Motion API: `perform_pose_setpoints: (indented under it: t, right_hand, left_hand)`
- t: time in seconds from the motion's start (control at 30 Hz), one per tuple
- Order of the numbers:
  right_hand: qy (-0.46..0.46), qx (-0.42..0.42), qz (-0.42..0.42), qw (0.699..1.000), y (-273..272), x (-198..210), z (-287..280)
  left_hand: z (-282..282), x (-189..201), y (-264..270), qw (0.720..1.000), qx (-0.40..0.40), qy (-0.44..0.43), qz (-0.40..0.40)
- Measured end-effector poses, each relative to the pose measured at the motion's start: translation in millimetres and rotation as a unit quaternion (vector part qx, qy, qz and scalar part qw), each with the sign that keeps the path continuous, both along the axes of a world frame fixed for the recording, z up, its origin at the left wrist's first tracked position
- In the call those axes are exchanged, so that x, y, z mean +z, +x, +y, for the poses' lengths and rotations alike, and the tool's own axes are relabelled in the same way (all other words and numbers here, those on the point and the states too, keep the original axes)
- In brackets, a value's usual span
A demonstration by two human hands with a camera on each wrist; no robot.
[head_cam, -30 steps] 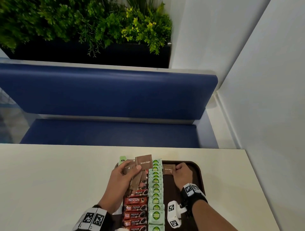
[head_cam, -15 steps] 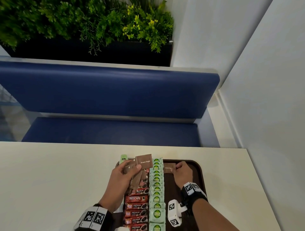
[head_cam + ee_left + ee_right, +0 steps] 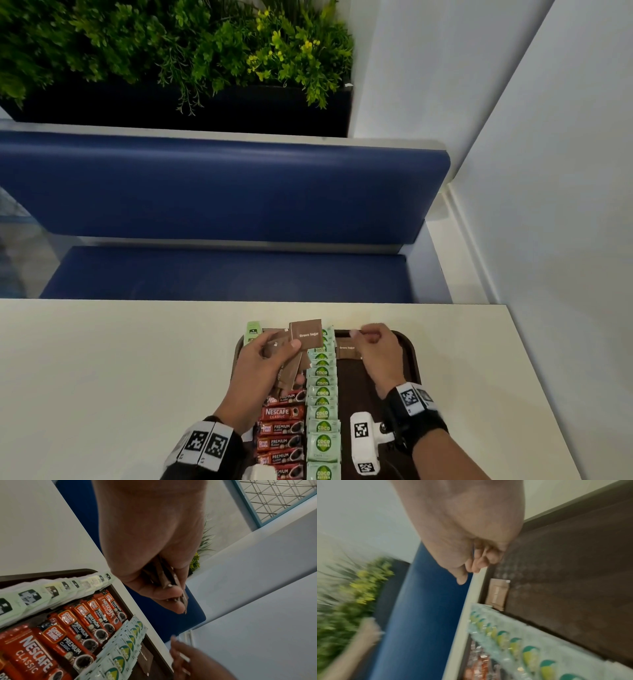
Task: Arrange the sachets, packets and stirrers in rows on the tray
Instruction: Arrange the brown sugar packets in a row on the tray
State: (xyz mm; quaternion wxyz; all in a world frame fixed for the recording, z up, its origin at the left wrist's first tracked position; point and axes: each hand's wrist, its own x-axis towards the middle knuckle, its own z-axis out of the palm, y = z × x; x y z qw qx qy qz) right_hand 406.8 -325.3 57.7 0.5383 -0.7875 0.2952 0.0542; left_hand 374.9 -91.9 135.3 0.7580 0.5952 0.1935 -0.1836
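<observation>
A dark brown tray (image 3: 412,359) lies on the cream table. On it run rows of pale green sachets (image 3: 51,591), red coffee sachets (image 3: 281,428) and green-and-white Coco sachets (image 3: 322,394). My left hand (image 3: 284,346) hovers over the tray's far left and grips a fan of several brown sugar sachets (image 3: 306,334); the left wrist view shows their edges (image 3: 169,584) between thumb and fingers. One brown sugar sachet (image 3: 347,348) lies flat at the far end of the bare right strip. My right hand (image 3: 371,337) hangs just above and beyond it, fingers curled, holding nothing I can see.
The table (image 3: 120,377) stretches wide to the left of the tray. A blue bench (image 3: 222,192) stands behind the table with a planter of green plants (image 3: 171,44) above it. A white wall (image 3: 548,240) closes the right side.
My right hand has come off the brown sugar sachet it was pressing at the tray's far end and has risen slightly. The sachet stays flat. My left hand keeps its fan of sachets.
</observation>
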Motion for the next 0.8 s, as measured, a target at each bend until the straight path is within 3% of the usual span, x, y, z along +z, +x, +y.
perform_pose_setpoints:
  t: [0.1,0.2,0.37,0.5,0.63,0.7,0.8]
  right_hand:
    - [0.171,0.126,-0.026,0.977,-6.2,50.4,6.0]
    - [0.165,0.204,-0.036,0.964,-8.0,75.8,2.8]
    - [0.136,0.175,-0.07,0.973,-5.1,79.4,-9.5]
    - [0.212,0.104,-0.066,0.969,-6.7,69.4,-13.8]
    - [0.231,0.016,-0.043,0.972,-5.3,36.4,-21.4]
    - [0.18,-0.02,-0.013,0.983,-5.6,13.9,-27.9]
    - [0.077,0.039,0.053,0.995,-15.8,-23.0,-31.8]
  left_hand:
    - [-13.5,-1.8,4.8,0.999,-0.031,0.001,-0.012]
    - [-28.0,-2.9,9.8,0.998,-0.059,0.006,-0.026]
    - [-46.9,-3.3,14.7,0.997,-0.071,0.018,-0.039]
    - [-53.9,-3.4,18.3,0.997,-0.061,0.028,-0.033]
    - [-49.2,-9.3,20.2,0.997,-0.042,0.05,-0.034]
    - [-41.6,-13.7,19.4,0.997,-0.015,0.068,-0.024]
    - [-28.4,-21.3,17.6,0.996,0.011,0.083,-0.014]
